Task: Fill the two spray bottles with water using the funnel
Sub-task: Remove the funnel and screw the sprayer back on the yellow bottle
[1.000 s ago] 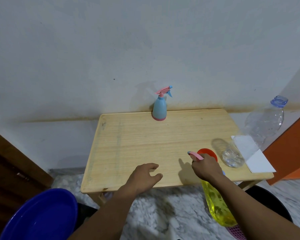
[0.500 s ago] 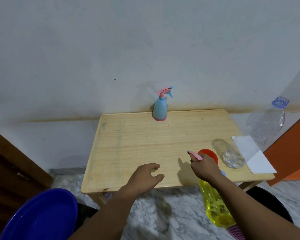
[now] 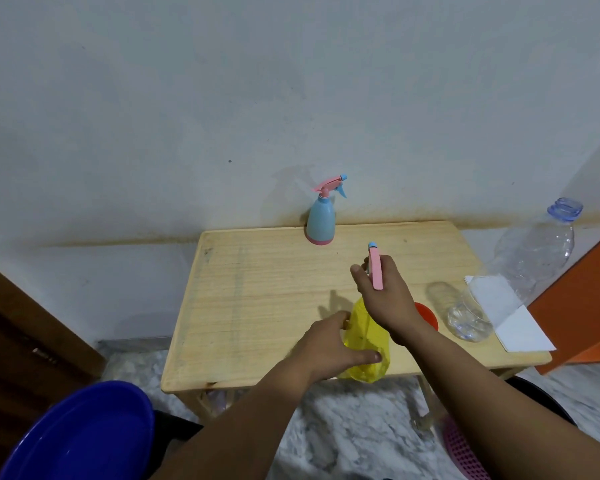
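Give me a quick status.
Both hands on yellow spray bottle: right hand grips pink sprayer head, left hand holds body. Blue bottle untouched. Nothing blocking.

Head view, angled down over table (image 3: pixel 257 289)

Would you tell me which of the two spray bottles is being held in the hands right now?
The yellow spray bottle, gripped by both hands; the blue spray bottle stands untouched by the wall.
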